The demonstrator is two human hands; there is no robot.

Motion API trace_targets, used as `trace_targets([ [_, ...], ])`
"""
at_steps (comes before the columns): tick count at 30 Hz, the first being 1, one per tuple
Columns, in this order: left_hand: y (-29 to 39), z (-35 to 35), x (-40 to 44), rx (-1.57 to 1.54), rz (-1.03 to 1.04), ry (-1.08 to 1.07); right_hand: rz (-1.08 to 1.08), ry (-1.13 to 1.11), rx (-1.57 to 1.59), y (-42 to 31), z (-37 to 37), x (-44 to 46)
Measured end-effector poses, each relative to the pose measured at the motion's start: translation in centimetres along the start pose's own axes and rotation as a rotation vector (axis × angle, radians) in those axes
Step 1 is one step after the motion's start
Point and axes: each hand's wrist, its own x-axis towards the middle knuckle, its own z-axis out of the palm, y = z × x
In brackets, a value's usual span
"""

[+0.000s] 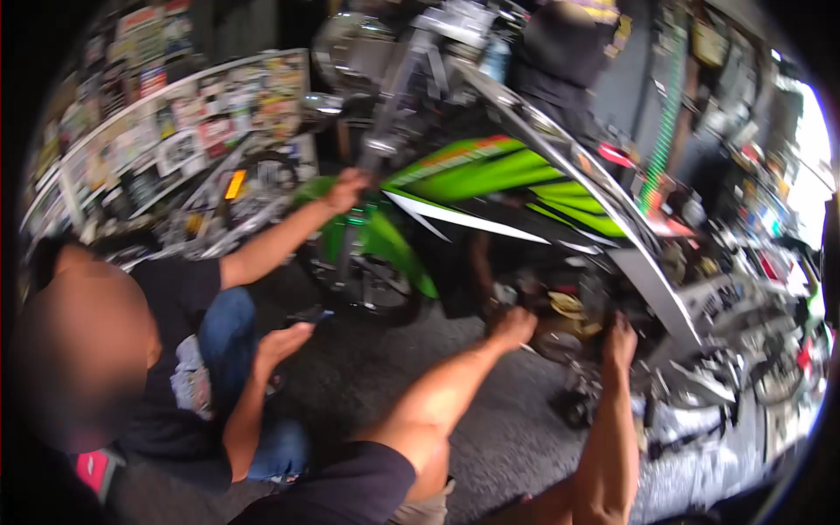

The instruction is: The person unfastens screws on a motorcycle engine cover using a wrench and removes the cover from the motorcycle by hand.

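Low beside green motorbike (477,175), left hand (514,329) and right hand (620,339) curled at engine (564,306) between them; grip too blurred to tell. Spacing probably gives access from both sides.

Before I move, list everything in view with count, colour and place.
Bike: 1, green, black and white, centre
Rack: 1, white-edged, upper left
Printed items: many, multicoloured, on rack
Hose: 1, green, upper right
Clutter: too blurred to count, mixed colours, right
Floor: 1, dark grey, below bike
Worker: 1, in black and blue, left
Second person: 1, in black, behind bike
Left hand: 1, bare, bike's lower part
Right hand: 1, bare, likewise
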Motion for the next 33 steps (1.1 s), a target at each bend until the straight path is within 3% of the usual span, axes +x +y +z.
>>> trace_targets([
  [1,-0.7,1.0,0.5,0.111,0.072,-0.033,-0.304,0.012,0.026,5.7,0.3,3.5],
  [2,-1.3,1.5,0.8,0.249,0.281,-0.002,-0.52,-0.018,-0.033,7.7,0.1,4.8],
  [3,2.5,-1.1,0.1,0.426,0.173,-0.152,-0.642,-0.021,-0.277,8.6,-0.2,6.1],
  [4,1.9,-0.3,0.4,0.325,0.119,-0.045,-0.22,-0.156,0.119,6.2,0.1,4.9],
  [7,1.8,1.7,0.1,-0.004,-0.159,0.308,-0.197,-0.093,0.005,7.1,0.5,6.1],
  [10,2.8,2.3,0.5,-0.112,-0.305,0.429,-0.175,-0.072,-0.045,7.8,0.7,6.7],
  [14,0.9,5.7,1.4,-0.396,-0.324,0.578,-0.194,-0.076,0.022,7.2,1.3,5.8],
  [15,0.6,6.8,1.7,-0.365,-0.288,0.716,-0.183,-0.074,0.065,6.5,1.4,5.2],
  [21,1.4,5.5,0.2,-0.528,-0.257,0.787,-0.194,-0.024,0.085,5.2,1.7,4.1],
  [24,0.7,5.2,0.1,-0.799,-0.274,0.595,-0.148,-0.072,0.135,5.1,1.6,4.2],
  [33,1.9,5.0,0.1,-0.614,-0.381,0.578,-0.177,-0.058,0.112,6.3,1.8,5.3],
])
